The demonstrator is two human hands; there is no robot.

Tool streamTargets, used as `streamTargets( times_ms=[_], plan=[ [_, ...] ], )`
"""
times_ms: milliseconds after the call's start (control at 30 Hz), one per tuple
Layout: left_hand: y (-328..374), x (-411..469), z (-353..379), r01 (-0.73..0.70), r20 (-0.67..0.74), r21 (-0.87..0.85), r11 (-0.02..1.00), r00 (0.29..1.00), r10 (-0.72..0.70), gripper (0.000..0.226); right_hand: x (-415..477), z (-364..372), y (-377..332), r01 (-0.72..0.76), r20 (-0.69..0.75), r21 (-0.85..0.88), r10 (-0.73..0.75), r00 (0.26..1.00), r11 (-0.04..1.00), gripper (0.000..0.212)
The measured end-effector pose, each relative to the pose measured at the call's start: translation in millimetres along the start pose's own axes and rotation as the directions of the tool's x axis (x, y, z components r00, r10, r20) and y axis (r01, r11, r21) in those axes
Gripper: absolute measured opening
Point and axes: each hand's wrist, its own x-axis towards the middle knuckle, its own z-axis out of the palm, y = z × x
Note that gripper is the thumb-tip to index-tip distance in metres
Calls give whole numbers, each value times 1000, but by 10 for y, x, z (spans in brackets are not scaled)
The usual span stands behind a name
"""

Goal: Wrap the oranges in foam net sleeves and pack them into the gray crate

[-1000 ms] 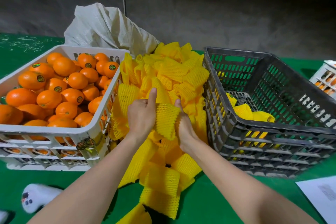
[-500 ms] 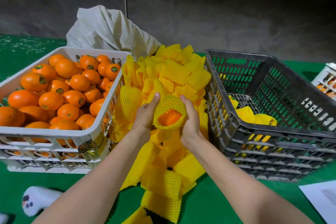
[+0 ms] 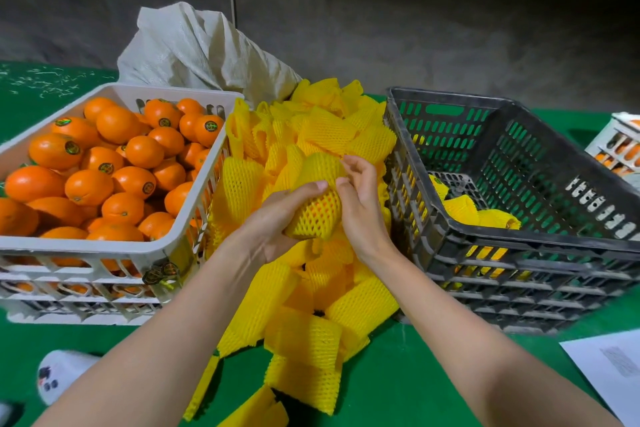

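An orange [image 3: 317, 213] in a sleeve [image 3: 320, 168] is gripped by the left hand [image 3: 273, 222] over the pile [image 3: 304, 333] mid-bench [image 3: 415, 378]; the sleeve's top is pinched by the right hand [image 3: 360, 208].

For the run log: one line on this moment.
left hand: holds netted orange | right hand: pinches sleeve end | gray crate: wrapped oranges inside

Even light from above falls bright on the oranges [image 3: 104, 177] and the sleeve pile [image 3: 311, 333], and their colours look saturated. Small glints sit on the fruit. The wall [image 3: 415, 10] behind is dim and grainy. Soft shadows lie on the table [image 3: 398, 385] under the arms. The left hand [image 3: 277, 218], right hand [image 3: 360, 211] and the sleeve [image 3: 318, 211] they hold look slightly soft. The gray crate [image 3: 519, 243] bows toward the edge.
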Motion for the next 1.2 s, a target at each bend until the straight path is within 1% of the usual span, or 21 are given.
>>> streamTargets(
  times_ms=[33, 100, 167, 233, 300, 400, 467, 533, 567, 633, 700, 767, 800, 867, 900, 967, 1033, 1067, 1100, 1167, 1200],
  plan=[
    [28, -21, 7, -12, -25, -4, 1000, 1000, 12, 23, 1, -20, 20, 21, 1, -30, -21, 1000, 999, 35],
    [74, -40, -7, -50, -60, -16, 999, 997, 49, 27, -21, -47, 13, 49, 97, -77, -41, 994, 996, 34],
    [138, -72, -23, -63, -28, -6, 998, 998, 63, 30, -41, -22, -38, -15, 223, -97, 36, 974, 995, 35],
    [190, -95, -19, -43, 31, 80, 996, 999, 40, 30, -45, -2, -36, -39, 252, -98, 63, 966, 994, 38],
    [233, -98, -20, -28, 46, 148, 989, 999, 22, 35, -50, 54, -51, -54, 214, -107, 76, 974, 993, 48],
    [302, -42, 1, -24, 77, 112, 993, 997, 16, 59, -39, 88, -114, -45, 123, -150, 63, 990, 988, 62],
    [325, -6, 51, -47, 137, 88, 995, 990, 34, 65, 7, 49, -183, 15, 82, -148, -3, 997, 989, 64],
    [343, 43, 133, -78, 156, 114, 990, 986, 60, 66, 93, -46, -276, 131, 59, -171, -123, 991, 976, 69],
    [345, 73, 189, -103, 130, 158, 982, 988, 83, 65, 145, -115, -326, 190, 48, -196, -184, 982, 962, 71],
    [334, 145, 331, -178, 29, 275, 945, 984, 177, 52, 272, -311, -404, 259, -6, -255, -269, 963, 931, 70],
    [300, 223, 501, -247, -46, 314, 917, 961, 274, 45, 409, -580, -448, 247, -102, -291, -286, 953, 924, 65],
    [246, 315, 697, -298, -65, 317, 900, 940, 334, 34, 523, -889, -454, 193, -199, -302, -260, 945, 934, 63],
    [210, 372, 802, -315, -61, 355, 880, 932, 358, 30, 561, -1047, -448, 158, -236, -303, -235, 943, 940, 64],
    [140, 512, 1013, -357, -34, 473, 805, 906, 422, 27, 619, -1336, -406, 71, -285, -316, -166, 944, 946, 66],
    [110, 587, 1134, -393, 3, 539, 745, 886, 465, 25, 643, -1477, -377, 23, -300, -327, -127, 946, 945, 67],
    [51, 741, 1383, -460, 123, 665, 589, 845, 521, 23, 699, -1754, -333, -69, -324, -339, -47, 945, 938, 69],
    [-16, 888, 1605, -489, 263, 781, 389, 821, 507, 23, 768, -2031, -310, -161, -347, -381, 21, 938, 911, 71],
    [-59, 957, 1696, -485, 319, 825, 289, 823, 470, 23, 809, -2177, -302, -206, -346, -441, 47, 937, 874, 71],
    [-106, 1018, 1770, -469, 359, 860, 201, 836, 415, 22, 854, -2320, -294, -252, -328, -526, 80, 941, 812, 70],
    [-188, 1100, 1860, -413, 388, 910, 35, 879, 276, 22, 926, -2578, -279, -335, -250, -710, 222, 942, 619, 64],
    [-210, 1121, 1876, -387, 387, 921, -45, 895, 223, 24, 949, -2677, -270, -360, -210, -787, 331, 920, 501, 59]
  ],
)
